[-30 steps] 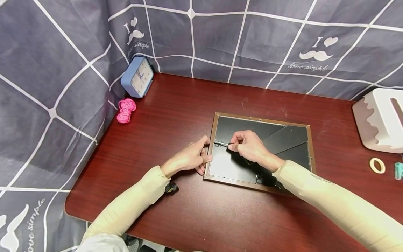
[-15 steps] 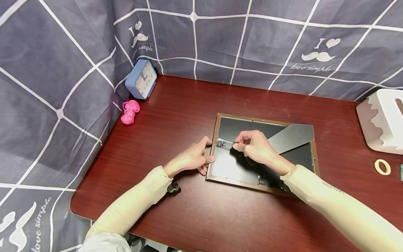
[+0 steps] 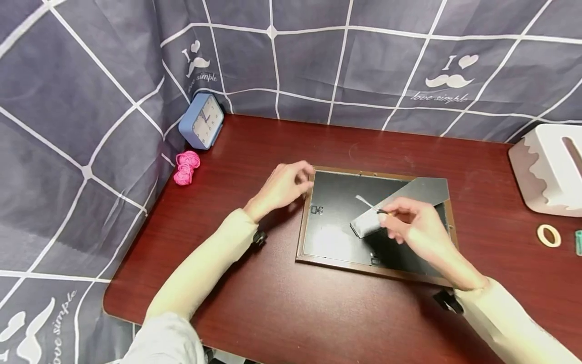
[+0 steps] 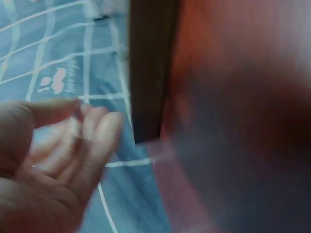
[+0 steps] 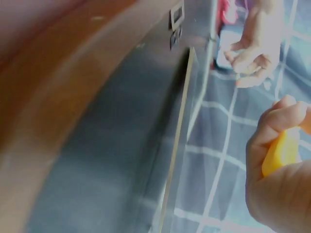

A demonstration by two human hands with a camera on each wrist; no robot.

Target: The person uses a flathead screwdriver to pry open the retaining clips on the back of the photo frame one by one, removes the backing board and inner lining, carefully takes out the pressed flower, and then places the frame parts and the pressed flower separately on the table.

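A picture frame (image 3: 303,222) with a brown rim lies back side up on the table, its black backing board (image 3: 336,187) showing. Slanting across the board is a grey stand leg (image 3: 425,192). My right hand (image 3: 420,232) holds a small flat-tipped screwdriver (image 3: 367,203) over the board, tip raised off it. In the right wrist view the screwdriver's yellow handle (image 5: 283,151) sits inside the curled fingers. My left hand (image 3: 284,186) is at the frame's upper left corner, fingers loosely bent and blurred; whether it touches the rim I cannot tell.
Small metal hangers (image 3: 317,209) are fixed to the backing board. A blue clock (image 3: 202,121) and pink yarn (image 3: 186,167) stand at the left. On the right are a tissue box (image 3: 545,172), a cream ring (image 3: 548,235) and a teal item (image 3: 579,242).
My right hand has drawn the screwdriver away from the left hanger, rightward and up. The left hand has left the frame's left side for its upper corner. The stand leg now shows more fully.
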